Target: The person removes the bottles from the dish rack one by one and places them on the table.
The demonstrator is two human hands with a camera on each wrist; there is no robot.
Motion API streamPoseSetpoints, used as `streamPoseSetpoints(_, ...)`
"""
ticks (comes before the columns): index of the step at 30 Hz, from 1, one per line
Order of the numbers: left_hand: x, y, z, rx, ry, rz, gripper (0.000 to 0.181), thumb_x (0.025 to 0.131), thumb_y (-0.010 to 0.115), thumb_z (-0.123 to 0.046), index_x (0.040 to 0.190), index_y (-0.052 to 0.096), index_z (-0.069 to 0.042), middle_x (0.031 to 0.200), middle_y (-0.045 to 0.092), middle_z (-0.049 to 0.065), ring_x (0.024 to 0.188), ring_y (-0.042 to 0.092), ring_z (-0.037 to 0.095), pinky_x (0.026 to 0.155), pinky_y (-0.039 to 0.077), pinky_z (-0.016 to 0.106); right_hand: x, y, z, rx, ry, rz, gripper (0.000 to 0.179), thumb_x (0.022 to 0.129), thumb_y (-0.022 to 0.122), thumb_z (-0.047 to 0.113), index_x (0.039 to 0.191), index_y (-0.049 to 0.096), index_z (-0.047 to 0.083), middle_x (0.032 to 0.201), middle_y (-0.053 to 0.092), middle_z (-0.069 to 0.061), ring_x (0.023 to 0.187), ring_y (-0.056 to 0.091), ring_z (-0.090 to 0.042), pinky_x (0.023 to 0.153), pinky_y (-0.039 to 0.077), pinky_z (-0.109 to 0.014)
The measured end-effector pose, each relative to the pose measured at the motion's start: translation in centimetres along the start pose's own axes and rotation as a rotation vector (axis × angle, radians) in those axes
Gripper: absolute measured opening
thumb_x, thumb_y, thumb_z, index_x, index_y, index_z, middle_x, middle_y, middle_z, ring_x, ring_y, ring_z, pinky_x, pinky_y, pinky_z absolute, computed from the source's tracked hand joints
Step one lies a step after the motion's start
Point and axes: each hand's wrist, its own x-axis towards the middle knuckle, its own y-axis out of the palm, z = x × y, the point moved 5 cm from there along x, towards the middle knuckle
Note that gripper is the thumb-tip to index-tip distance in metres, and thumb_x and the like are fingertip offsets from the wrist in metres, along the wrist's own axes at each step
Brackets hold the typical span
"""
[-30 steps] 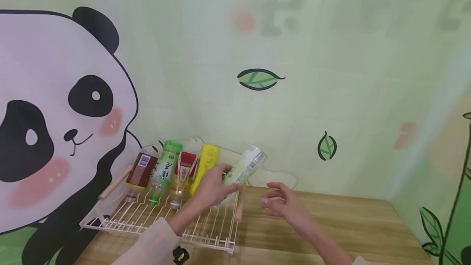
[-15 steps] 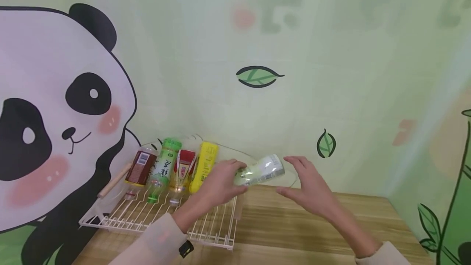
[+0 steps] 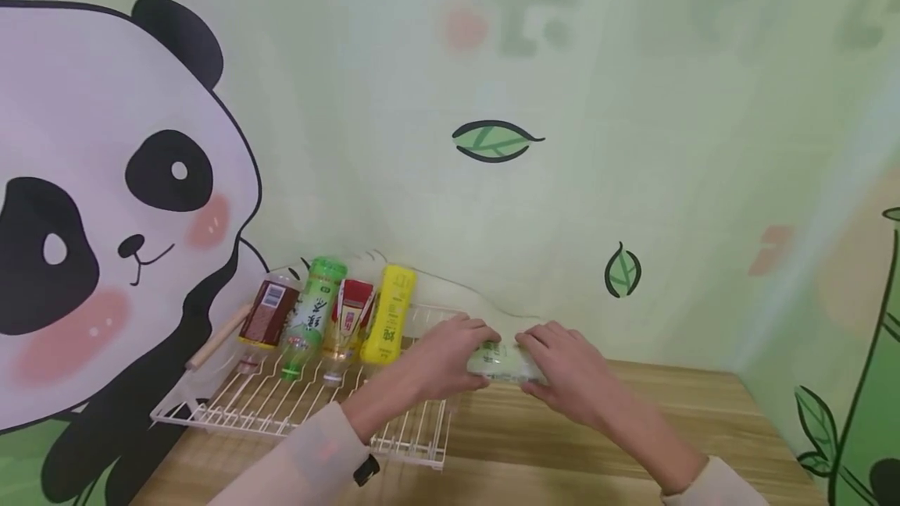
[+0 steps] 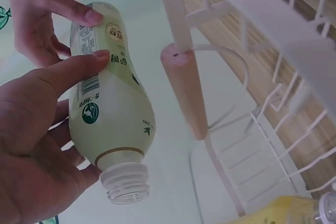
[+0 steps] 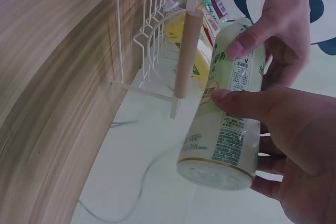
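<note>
Four bottles [image 3: 312, 315] rest slanted in the white rack [image 3: 218, 426]; just right of the rack, the left hand [image 3: 450, 358] grips a pale green bottle [image 3: 505, 363] toward its neck, the right hand [image 3: 569, 369] toward its base.

Two off-white sleeves [image 3: 302, 455], a small black piece [image 3: 366, 471] (exact shape unclear) at the left one's edge

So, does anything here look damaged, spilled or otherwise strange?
One thing: the pale green bottle, held sideways in the left hand and right hand, has no cap; its threaded mouth is bare, so any contents could leak. I see no spill or clear damage.
</note>
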Motion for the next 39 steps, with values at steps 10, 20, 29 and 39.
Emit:
streamPoseSetpoints(10, 0.3, -0.8, -1.4, 0.04, 0.01, 0.025, 0.07, 0.082, 0.08, -0.042, 0.142, 0.053, -0.017, 0.137, 0.056, -0.003, 0.12, 0.053, 0.014, 0.098, 0.049, 0.029, -0.3, -0.1, -0.7, -0.041, 0.002, 0.014, 0.062, 0.071, 0.09, 0.032, 0.12, 0.063, 0.005, 0.112, 0.065, -0.006, 0.099, 0.059, -0.024, 0.076, 0.054, -0.041)
streamPoseSetpoints(20, -1.6, -4.4, 0.9, -0.251, -0.166, -0.238, 0.065, 0.087, 0.074, -0.045, 0.142, 0.052, -0.017, 0.136, 0.056, -0.003, 0.126, 0.053, 0.017, 0.102, 0.048, 0.036, -2.4, -0.4, -4.8, 0.053, 0.161, 0.019, 0.066, 0.072, 0.089, 0.023, 0.128, 0.059, 0.003, 0.118, 0.061, -0.009, 0.103, 0.057, -0.025, 0.075, 0.055, -0.042)
streamPoseSetpoints(29, -3.4, -0.1, 4.1, -0.528, -0.441, -0.22, 0.077, 0.089, 0.073, -0.042, 0.147, 0.041, -0.003, 0.143, 0.049, 0.014, 0.126, 0.051, 0.032, 0.099, 0.049, 0.048, -6.6, -1.5, -10.7, 0.265, 0.303, -0.006, 0.066, 0.073, 0.088, 0.022, 0.128, 0.057, 0.001, 0.115, 0.059, -0.011, 0.098, 0.059, -0.026, 0.077, 0.054, -0.045)
streamPoseSetpoints(39, -4.2, 2.4, 5.6, -0.603, -0.521, -0.192, 0.078, 0.089, 0.074, -0.038, 0.149, 0.038, -0.005, 0.147, 0.047, 0.015, 0.128, 0.05, 0.036, 0.1, 0.048, 0.053, -11.3, -2.5, -14.8, 0.469, 0.421, -0.136, 0.07, 0.08, 0.085, 0.028, 0.132, 0.049, -0.002, 0.125, 0.058, -0.022, 0.113, 0.056, -0.042, 0.089, 0.05, -0.062)
